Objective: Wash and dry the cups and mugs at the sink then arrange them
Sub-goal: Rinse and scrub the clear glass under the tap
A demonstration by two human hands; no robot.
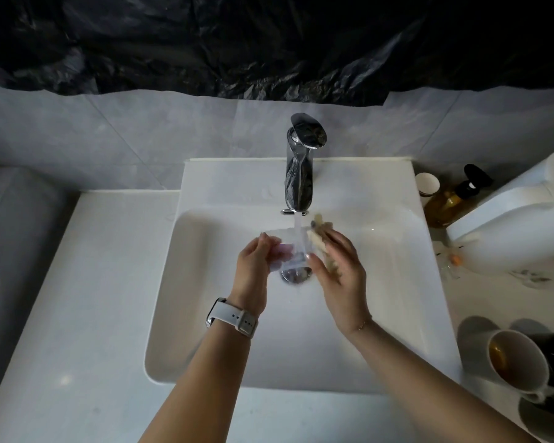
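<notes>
While water runs from the faucet (299,167) at frame center, your left hand (253,266) fingers curl round a clear glass cup (288,251) held under the stream, over the drain (296,274). Your right hand (336,263) grips a beige sponge (320,238) vs the cup's right side, fingers bent, thumb on the glass. Both forearms rise from bottom of frame; white watch (232,318) on left wrist. Lower right: stained white mug (518,362) on the counter. No legible labels on the amber bottle (451,199), upper right.
</notes>
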